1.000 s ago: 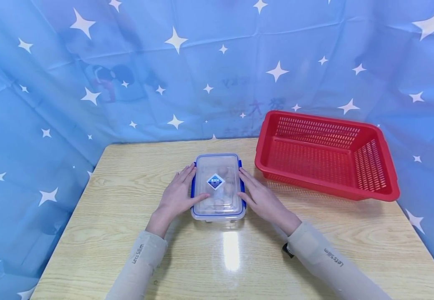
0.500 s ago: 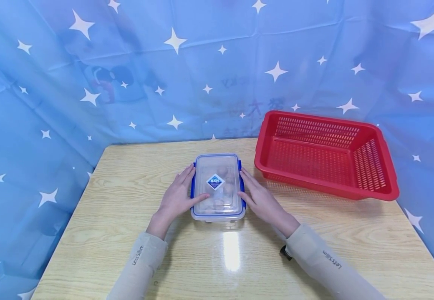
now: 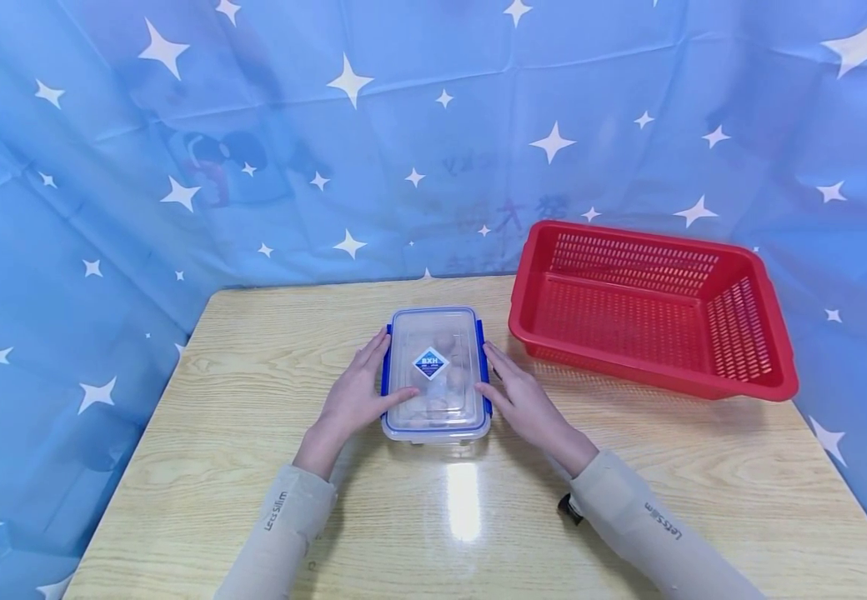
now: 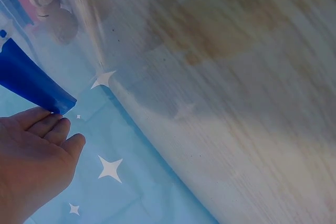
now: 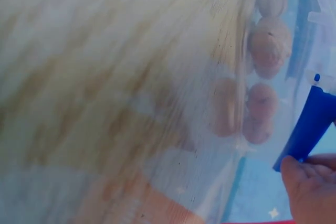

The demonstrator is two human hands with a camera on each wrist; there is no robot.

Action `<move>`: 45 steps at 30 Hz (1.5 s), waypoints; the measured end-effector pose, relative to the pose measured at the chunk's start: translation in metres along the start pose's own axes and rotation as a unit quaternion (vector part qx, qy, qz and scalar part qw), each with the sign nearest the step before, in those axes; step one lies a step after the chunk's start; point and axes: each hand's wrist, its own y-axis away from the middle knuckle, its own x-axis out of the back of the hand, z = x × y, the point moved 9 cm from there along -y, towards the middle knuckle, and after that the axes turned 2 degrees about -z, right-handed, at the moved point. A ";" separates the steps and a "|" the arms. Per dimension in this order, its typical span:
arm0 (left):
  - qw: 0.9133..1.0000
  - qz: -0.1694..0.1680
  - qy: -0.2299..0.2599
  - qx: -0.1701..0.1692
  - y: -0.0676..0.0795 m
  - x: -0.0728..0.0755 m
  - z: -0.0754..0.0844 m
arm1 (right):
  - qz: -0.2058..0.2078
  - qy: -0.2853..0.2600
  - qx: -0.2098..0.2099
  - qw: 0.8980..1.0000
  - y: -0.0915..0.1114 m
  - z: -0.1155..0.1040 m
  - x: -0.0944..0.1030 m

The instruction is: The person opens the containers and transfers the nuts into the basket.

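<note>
A clear food container [image 3: 441,408] with blue side latches and a blue seal line sits on the wooden table, its lid on. Through its walls several round brown things resembling walnuts [image 5: 271,43] show. Along the container's left side lies my left hand [image 3: 351,393], fingers stretched out by the latch and thumb over the lid. My right hand [image 3: 527,404] mirrors it on the other side, its thumb at the lid's edge. In the left wrist view, fingertips touch the lower end of the blue latch [image 4: 34,77]; the right wrist view shows fingers at the other blue latch [image 5: 307,129].
A red perforated plastic basket [image 3: 621,333] stands at the table's back right, with nothing in it. Blue cloth with white stars [image 3: 403,125] hangs behind and beside the wooden table [image 3: 253,358].
My right hand's fingertips have slid slightly down along the container's side, and the right forearm has shifted a little left. The left hand and the container stay where they were.
</note>
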 end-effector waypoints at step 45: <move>1.000 -0.005 0.013 0.005 -0.001 -0.002 -0.001 | -0.005 -0.131 -0.107 0.986 -0.002 0.018 0.001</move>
